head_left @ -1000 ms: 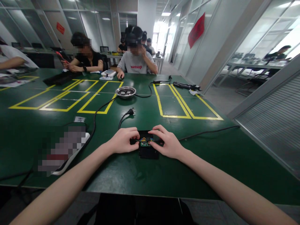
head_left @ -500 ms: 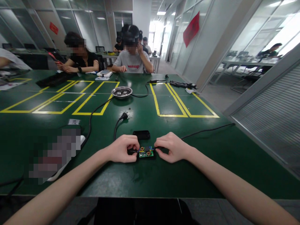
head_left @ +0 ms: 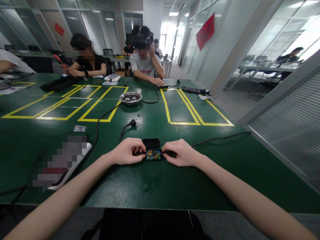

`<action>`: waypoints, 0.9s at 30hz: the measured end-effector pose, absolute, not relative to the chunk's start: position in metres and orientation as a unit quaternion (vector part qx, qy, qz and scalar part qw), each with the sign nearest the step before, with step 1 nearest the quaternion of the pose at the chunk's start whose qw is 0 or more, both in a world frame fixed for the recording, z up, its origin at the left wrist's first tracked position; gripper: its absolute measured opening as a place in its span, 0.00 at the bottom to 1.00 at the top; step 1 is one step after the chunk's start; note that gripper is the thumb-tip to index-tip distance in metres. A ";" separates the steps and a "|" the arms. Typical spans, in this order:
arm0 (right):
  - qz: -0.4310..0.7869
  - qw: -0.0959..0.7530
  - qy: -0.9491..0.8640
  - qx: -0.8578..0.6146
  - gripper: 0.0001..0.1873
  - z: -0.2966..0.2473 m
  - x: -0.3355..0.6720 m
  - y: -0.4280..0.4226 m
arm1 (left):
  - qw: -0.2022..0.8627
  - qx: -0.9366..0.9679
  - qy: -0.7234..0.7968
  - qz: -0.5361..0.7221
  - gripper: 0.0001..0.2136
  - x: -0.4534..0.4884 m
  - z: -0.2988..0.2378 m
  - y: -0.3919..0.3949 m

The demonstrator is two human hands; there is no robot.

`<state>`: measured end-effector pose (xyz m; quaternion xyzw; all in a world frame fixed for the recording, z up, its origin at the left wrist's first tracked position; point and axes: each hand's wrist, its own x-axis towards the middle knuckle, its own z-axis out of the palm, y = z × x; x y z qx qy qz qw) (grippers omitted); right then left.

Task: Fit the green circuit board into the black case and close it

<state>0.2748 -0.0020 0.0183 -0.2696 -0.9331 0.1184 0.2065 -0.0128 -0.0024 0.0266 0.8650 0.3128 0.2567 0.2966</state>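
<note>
Between my hands a small green circuit board [head_left: 153,155] with copper coils sits in or over a black case half; how far it is seated I cannot tell. My left hand [head_left: 128,151] pinches the black cable at the board's left end. At the other end my right hand [head_left: 181,152] is closed on the black power cord [head_left: 220,138], which runs off to the right. Just behind the board lies a black plastic case half [head_left: 150,143], hollow side up. A black plug [head_left: 133,123] rests beyond my left hand, its prongs pointing right.
A metal bowl [head_left: 130,98] with small metal parts stands farther back, a black cable passing it. Yellow tape outlines [head_left: 183,123] mark the green table [head_left: 125,193]. A blurred-out item on a white base [head_left: 82,156] lies left. Across the table, a person [head_left: 145,63] rests one hand near a cable.
Both my hands and the board have moved slightly away from me, closer to the black case half. The person opposite has shifted an arm along the table to the right.
</note>
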 end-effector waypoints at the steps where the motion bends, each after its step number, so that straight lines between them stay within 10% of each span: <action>1: 0.112 0.209 -0.934 -0.266 0.06 0.019 0.275 -0.001 | 0.286 0.870 0.310 0.256 0.03 -0.013 0.027 -0.002; 27: 0.051 0.115 -0.870 -0.476 0.11 0.013 0.247 -0.001 | 0.156 0.874 0.390 0.245 0.05 -0.004 0.017 -0.002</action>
